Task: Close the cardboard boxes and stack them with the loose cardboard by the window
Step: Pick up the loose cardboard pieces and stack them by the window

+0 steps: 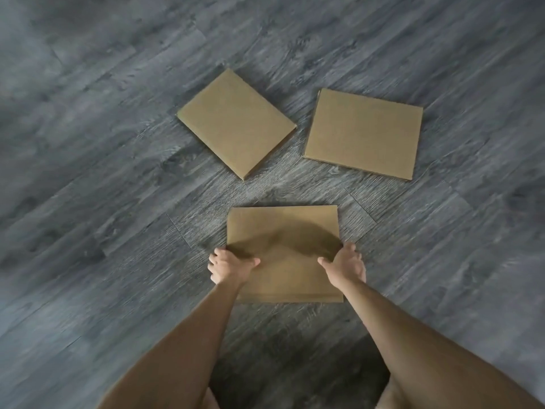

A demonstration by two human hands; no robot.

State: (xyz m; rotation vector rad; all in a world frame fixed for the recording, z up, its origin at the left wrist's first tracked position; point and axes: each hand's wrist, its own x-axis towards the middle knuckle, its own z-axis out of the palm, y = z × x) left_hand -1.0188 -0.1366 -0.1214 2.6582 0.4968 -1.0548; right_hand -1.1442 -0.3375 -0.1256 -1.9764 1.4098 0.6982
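No text, label, brand, number or sign can be read anywhere. The three cardboard pieces show plain brown faces with no print: the near one (284, 231), the left one (236, 122) and the right one (364, 132). The grey floor (88, 143) shows only wood grain.
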